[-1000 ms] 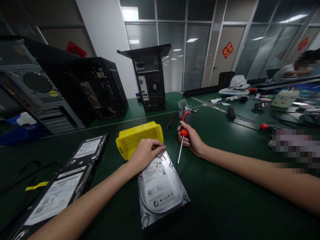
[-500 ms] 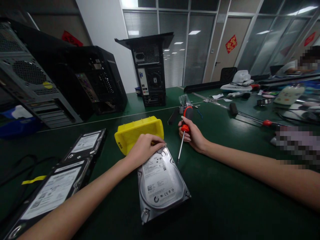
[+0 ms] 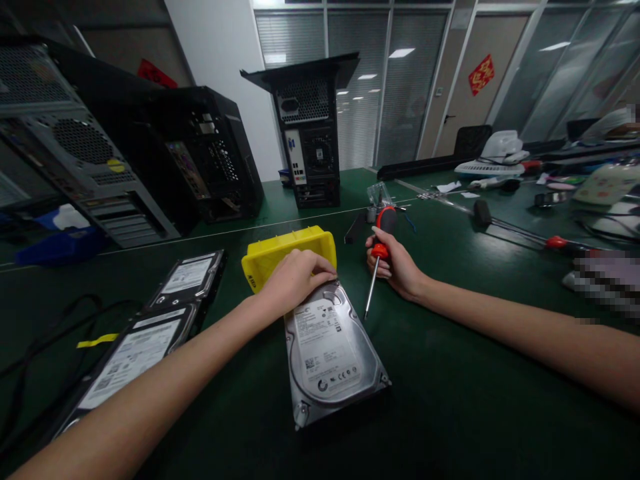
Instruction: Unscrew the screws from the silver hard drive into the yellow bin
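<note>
My left hand [image 3: 301,280] is closed at the far edge of a silver hard drive [image 3: 333,360], thumb and fingers together at its far corner. The drive has its white label facing up; part of its far end is hidden under the hand. Right of it, my right hand [image 3: 395,260] is wrapped round a red and black screwdriver [image 3: 381,250]. The shaft points down towards me, its tip beside the drive's right edge and apart from it. Just behind my left hand sits a yellow plastic bin [image 3: 280,250], tilted with its opening towards me.
Several more hard drives [image 3: 187,275] lie in a row at left, by black cables and a yellow strip [image 3: 97,341]. Computer cases [image 3: 315,133] stand at the back. Another screwdriver [image 3: 557,243], a hot-air-gun-like white device [image 3: 495,157] and clutter lie at right.
The camera view has turned slightly left and down, so everything sits further right and higher. Both hands keep their grip, and the drive and screwdriver hardly move relative to each other.
</note>
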Demonstrator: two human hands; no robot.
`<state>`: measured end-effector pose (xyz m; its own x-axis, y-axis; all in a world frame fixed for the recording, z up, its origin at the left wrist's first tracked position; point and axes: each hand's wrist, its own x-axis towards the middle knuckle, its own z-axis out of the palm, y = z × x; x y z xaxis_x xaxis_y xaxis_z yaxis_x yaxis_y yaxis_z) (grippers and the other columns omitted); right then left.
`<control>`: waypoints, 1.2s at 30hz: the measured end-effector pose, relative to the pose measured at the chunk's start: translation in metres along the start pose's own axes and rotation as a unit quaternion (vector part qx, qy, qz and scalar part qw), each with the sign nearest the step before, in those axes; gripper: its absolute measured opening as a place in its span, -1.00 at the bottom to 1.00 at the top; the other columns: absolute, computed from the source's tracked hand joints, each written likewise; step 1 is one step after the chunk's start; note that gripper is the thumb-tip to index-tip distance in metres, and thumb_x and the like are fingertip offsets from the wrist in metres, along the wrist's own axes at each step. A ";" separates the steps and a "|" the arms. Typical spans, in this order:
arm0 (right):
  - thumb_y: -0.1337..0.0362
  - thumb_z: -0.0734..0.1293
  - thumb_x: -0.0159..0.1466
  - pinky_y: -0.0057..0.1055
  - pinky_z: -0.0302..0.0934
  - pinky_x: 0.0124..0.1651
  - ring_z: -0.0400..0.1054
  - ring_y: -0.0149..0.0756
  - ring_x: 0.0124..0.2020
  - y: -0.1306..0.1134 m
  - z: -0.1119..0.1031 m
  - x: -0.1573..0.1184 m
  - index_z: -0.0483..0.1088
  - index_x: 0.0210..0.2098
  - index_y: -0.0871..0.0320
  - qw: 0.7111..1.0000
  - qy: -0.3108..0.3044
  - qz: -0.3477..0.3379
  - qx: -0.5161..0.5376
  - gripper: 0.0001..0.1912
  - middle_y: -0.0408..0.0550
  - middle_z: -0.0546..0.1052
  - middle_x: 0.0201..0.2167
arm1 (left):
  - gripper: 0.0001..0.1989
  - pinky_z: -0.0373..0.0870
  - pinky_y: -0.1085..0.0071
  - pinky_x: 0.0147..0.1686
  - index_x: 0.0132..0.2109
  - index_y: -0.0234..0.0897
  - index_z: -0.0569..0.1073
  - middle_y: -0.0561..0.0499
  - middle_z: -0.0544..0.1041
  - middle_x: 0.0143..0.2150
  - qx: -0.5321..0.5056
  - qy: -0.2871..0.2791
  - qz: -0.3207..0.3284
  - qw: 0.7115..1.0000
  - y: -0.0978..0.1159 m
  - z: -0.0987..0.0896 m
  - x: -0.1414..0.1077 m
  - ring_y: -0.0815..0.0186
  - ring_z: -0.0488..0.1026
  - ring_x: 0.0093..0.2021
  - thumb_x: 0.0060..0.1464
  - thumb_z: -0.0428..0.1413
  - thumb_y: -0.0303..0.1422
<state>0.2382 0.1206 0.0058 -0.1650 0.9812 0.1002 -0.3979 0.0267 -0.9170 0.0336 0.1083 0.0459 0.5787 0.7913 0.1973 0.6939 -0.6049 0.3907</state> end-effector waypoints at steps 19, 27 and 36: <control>0.00 0.26 0.23 -0.60 -0.30 -0.71 -0.18 -0.60 -0.79 0.000 0.000 0.000 0.23 -0.41 0.16 1.000 -0.006 -0.001 -0.007 -0.66 -0.36 0.04 -0.80 | -0.78 0.34 0.42 -0.29 -0.15 -0.27 0.57 -0.09 0.49 -0.16 0.299 -0.037 0.149 0.942 -0.005 0.000 0.014 0.22 0.42 -0.14 0.24 0.01 -0.45; 0.00 0.30 0.20 -0.61 -0.29 -0.71 -0.19 -0.60 -0.78 -0.001 0.001 -0.002 0.23 -0.41 0.16 1.000 -0.006 0.000 -0.009 -0.66 -0.36 0.03 -0.79 | -0.78 0.34 0.34 -0.24 -0.20 -0.33 0.55 -0.09 0.48 -0.20 0.350 -0.027 0.186 0.917 -0.005 0.000 0.007 0.21 0.41 -0.19 0.24 0.00 -0.50; 0.00 0.29 0.21 -0.63 -0.30 -0.71 -0.18 -0.61 -0.79 -0.002 0.003 -0.002 0.23 -0.41 0.16 1.000 0.005 0.006 -0.014 -0.66 -0.36 0.04 -0.79 | -0.81 0.39 0.34 -0.16 -0.17 -0.31 0.53 -0.06 0.46 -0.15 0.172 0.028 0.105 0.979 -0.002 -0.005 -0.008 0.27 0.43 -0.17 0.24 0.04 -0.36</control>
<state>0.2365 0.1181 0.0082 -0.1606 0.9834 0.0850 -0.3709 0.0197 -0.9285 0.0259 0.1037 0.0479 0.7067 0.6438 0.2936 0.6708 -0.7416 0.0116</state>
